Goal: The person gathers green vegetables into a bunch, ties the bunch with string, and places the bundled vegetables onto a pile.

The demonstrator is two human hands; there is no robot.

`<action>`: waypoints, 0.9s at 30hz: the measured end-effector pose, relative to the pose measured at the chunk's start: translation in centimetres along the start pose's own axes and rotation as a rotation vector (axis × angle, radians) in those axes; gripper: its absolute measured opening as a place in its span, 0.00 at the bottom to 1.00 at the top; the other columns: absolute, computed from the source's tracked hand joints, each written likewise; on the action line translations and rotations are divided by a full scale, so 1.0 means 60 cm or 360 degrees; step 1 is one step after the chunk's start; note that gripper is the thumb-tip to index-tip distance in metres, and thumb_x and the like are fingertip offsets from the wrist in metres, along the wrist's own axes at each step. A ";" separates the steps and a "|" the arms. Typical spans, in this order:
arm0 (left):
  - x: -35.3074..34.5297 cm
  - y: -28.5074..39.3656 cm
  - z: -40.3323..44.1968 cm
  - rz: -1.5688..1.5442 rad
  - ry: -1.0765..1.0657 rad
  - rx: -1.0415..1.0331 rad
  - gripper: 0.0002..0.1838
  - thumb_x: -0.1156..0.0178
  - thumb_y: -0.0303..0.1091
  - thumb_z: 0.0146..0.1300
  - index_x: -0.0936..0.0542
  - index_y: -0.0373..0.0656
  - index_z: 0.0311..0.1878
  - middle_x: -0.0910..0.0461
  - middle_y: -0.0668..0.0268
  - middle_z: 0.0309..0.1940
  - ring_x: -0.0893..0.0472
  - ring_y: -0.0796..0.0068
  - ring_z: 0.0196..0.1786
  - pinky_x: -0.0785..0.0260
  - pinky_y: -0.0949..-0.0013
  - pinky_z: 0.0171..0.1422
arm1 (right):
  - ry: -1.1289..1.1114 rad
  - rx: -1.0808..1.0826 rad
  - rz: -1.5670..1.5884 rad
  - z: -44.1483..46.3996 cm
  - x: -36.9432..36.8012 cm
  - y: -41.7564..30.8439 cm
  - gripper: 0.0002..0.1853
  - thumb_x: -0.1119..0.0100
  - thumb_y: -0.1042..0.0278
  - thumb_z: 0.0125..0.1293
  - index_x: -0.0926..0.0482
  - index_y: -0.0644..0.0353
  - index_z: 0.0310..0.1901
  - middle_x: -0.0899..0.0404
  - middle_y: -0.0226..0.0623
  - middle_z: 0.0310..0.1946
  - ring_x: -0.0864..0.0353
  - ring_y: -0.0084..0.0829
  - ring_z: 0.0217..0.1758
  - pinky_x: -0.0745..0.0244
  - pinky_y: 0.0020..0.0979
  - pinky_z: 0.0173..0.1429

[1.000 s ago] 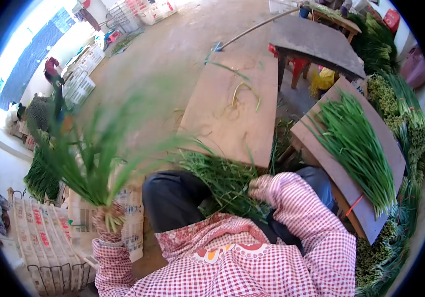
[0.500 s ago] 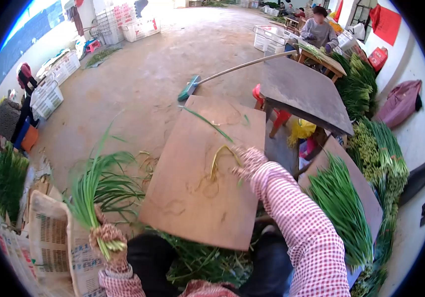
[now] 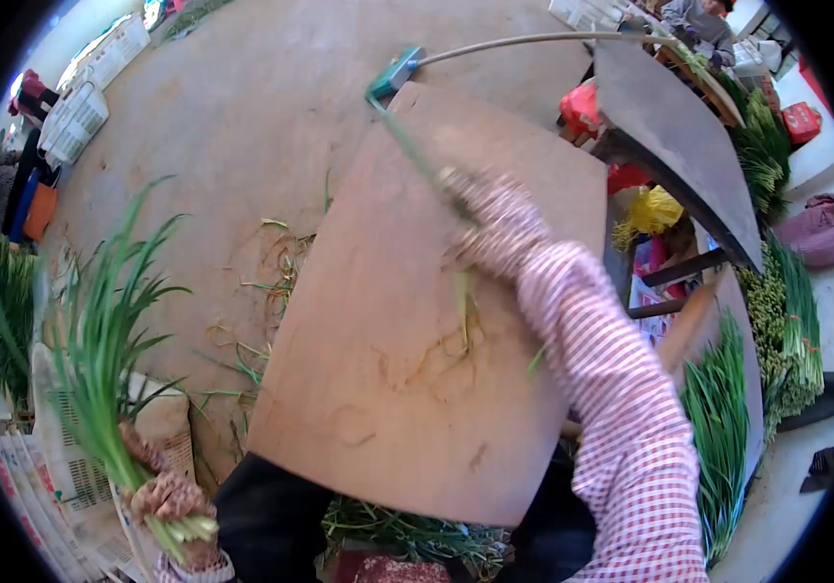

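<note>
My left hand, in a patterned glove, is closed round the pale lower stems of a green leafy bunch at the lower left. Its leaves point up. Over the wooden board in front of my knees reaches my right hand, gloved and blurred. A long green leaf runs from its fingers to the board's far edge; the grip on it is smeared by motion. Beneath that hand, a yellowish strand and thin scraps lie on the board.
A broom lies beyond the board. To the right are a dark table, a red stool and heaped green stalks. A co-worker sits at the top right. White crates stand at the left. Leaf scraps litter the floor.
The view has shifted. My right hand has moved from beside the yellowish strand toward the board's far part, by the long leaf. My left hand still holds the bunch, now more upright.
</note>
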State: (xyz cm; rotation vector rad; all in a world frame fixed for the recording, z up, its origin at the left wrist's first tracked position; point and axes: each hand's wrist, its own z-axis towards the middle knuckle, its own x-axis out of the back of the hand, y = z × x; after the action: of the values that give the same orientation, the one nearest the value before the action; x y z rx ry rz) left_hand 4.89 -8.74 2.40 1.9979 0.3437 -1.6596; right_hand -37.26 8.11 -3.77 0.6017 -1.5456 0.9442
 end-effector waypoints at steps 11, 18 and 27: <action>0.033 0.019 -0.090 0.0279 0.0006 -0.0122 0.08 0.46 0.30 0.58 0.29 0.41 0.40 0.31 0.66 0.25 0.33 0.77 0.29 0.37 0.72 0.37 | -0.1588 0.0578 0.0647 -0.539 -0.097 -0.376 0.38 0.42 0.51 0.56 0.43 0.58 0.65 0.38 0.54 0.60 0.41 0.50 0.65 0.45 0.45 0.67; -0.060 -0.109 -0.076 0.1144 -0.0022 0.0363 0.10 0.46 0.29 0.57 0.31 0.31 0.38 0.28 0.56 0.26 0.26 0.66 0.29 0.26 0.64 0.32 | -0.0931 -0.0387 0.1774 -0.537 0.003 -0.329 0.35 0.45 0.46 0.61 0.39 0.62 0.62 0.35 0.44 0.61 0.37 0.38 0.64 0.41 0.35 0.66; -0.010 -0.274 -0.031 0.0520 0.0132 0.0961 0.10 0.47 0.33 0.61 0.25 0.35 0.39 0.23 0.63 0.25 0.23 0.70 0.25 0.26 0.67 0.25 | -0.0528 -0.1312 0.2788 -0.522 -0.020 -0.310 0.27 0.55 0.49 0.67 0.37 0.60 0.60 0.35 0.41 0.59 0.31 0.38 0.59 0.29 0.42 0.55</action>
State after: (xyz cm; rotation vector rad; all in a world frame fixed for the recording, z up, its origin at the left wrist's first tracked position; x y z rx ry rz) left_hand -1.92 6.06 -0.47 2.3841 -0.4957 -1.5859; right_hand -4.60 23.93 -0.40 -1.5286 -2.4212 1.1995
